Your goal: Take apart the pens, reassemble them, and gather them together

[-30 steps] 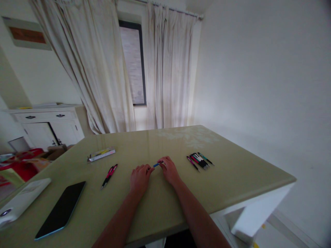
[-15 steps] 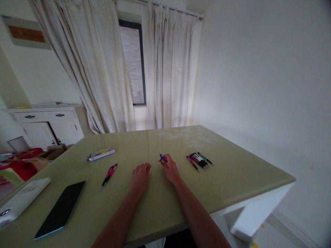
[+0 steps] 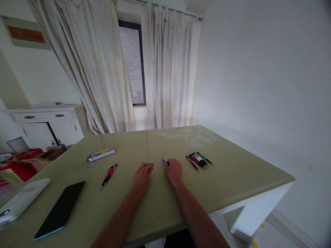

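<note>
My right hand (image 3: 173, 169) rests low over the middle of the table, its fingers closed around a slim blue pen (image 3: 163, 161). Only the pen's blue end sticks out; the rest is hidden by the fingers. Just to the left, my left hand (image 3: 141, 177) is closed in a pinch. A tiny light tip shows at its fingertips, too small to name. A gap separates the two hands. Right of my right hand lies a row of several pens (image 3: 199, 160), dark, pink, white and green. Two pink-and-black pens (image 3: 109, 176) lie left of my left hand.
A black-screened tablet (image 3: 61, 209) and a white device (image 3: 22, 199) lie at the table's left front. Farther back is an open pen box (image 3: 101, 154) with something yellow in it. The pale green table (image 3: 232, 186) ends near the right wall.
My right hand has shifted slightly right and turned, tilting the blue pen lower. My left hand has moved a little to the right, and a small tip now shows at its fingers.
</note>
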`<state>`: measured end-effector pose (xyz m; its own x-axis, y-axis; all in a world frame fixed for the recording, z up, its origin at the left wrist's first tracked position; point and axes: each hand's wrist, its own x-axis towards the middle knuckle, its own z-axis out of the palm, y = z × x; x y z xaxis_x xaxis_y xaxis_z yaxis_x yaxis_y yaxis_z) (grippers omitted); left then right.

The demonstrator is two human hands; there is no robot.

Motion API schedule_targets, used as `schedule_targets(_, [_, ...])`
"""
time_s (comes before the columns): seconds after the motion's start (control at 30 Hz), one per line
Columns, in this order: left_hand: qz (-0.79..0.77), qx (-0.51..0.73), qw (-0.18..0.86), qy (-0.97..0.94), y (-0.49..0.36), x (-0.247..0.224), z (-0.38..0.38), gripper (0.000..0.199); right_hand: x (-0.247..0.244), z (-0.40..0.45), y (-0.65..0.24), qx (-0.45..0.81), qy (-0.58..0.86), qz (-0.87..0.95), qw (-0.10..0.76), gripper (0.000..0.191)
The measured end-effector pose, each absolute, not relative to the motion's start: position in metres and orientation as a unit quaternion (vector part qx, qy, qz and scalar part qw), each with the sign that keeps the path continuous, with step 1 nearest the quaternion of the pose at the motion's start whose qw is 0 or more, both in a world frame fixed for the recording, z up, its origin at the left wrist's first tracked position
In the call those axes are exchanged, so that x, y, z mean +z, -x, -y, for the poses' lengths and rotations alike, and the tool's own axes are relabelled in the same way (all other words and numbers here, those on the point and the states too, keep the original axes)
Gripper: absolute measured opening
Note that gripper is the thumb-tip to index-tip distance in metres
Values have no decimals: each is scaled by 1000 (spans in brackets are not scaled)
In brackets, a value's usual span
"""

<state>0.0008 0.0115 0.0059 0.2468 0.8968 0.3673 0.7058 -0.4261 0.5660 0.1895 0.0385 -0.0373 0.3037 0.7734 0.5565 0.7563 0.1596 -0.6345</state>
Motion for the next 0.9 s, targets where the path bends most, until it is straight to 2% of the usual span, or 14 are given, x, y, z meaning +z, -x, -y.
schedule_targets(0.23, [-510, 297, 136, -796, 1, 4, -11, 34, -15, -25, -181, -3, 647, 599, 472, 32])
schedule_targets(0.43, [-525, 279, 136, -793, 1, 11, -4, 32, 5, -12, -168, 65, 505, 737, 445, 36])
schedule_targets(0.63, [-504, 295, 142, -799, 0, 14, -4, 32, -1, -18, -174, 98, 543, 655, 516, 39])
schedule_targets(0.9, [-518, 305, 152, -785, -1, 14, -5, 34, 0, -21, -179, 116, 578, 591, 551, 41])
